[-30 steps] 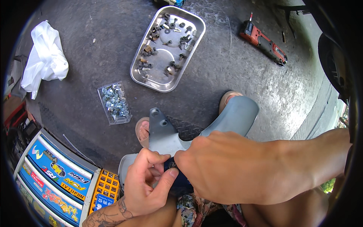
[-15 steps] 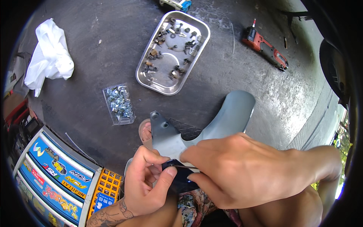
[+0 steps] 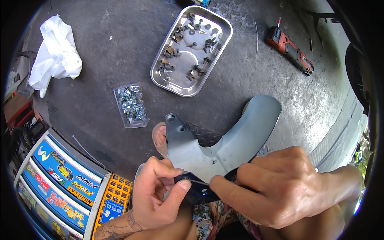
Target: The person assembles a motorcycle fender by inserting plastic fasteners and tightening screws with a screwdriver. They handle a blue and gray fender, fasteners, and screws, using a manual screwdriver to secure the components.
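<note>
Right hand (image 3: 280,188) slid lower-right since earlier, uncovering the grey fender panel (image 3: 224,148) at lower centre. Both it and left hand (image 3: 160,192) pinch-clamp the dark blue bracket (image 3: 198,190). Risk: thin fastener slips, drops to floor.

Grey curved plastic fender panel (image 3: 224,148), pinched at its dark-blue lower edge, over the lap

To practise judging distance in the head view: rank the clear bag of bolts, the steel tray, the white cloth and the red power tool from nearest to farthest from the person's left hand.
1. Clear bag of bolts, just above the left hand.
2. Steel tray, up and right.
3. White cloth, top left.
4. Red power tool, far upper right.
</note>
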### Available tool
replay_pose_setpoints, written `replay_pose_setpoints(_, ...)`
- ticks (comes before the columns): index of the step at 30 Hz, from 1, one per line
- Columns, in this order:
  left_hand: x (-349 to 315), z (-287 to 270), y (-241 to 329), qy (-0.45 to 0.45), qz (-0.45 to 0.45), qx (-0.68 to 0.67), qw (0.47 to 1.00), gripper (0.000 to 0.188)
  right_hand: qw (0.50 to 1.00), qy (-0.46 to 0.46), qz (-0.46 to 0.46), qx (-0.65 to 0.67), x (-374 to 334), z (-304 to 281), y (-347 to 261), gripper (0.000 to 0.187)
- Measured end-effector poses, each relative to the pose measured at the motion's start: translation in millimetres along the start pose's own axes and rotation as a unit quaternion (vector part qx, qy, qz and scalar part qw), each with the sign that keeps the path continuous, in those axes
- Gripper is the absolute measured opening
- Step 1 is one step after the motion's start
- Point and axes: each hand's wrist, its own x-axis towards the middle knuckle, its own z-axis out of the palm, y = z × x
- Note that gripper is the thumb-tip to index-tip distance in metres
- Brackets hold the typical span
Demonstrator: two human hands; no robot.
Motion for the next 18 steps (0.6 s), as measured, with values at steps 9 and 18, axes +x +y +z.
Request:
replay_pose_setpoints(9, -3.2, -0.2, -0.9, -0.026, -0.009, 0.018, 0.999, 0.023, 0.992, -0.073, 0.046, 0.094, -7.5, 12.3, 5.0, 0.046)
replay_pose_setpoints(18, -4.2, -0.4, -0.7, -0.024, -0.007, 0.014, 1.000, 0.023, 0.992, -0.072, 0.044, 0.096, -8.1, 12.6, 4.1, 0.046)
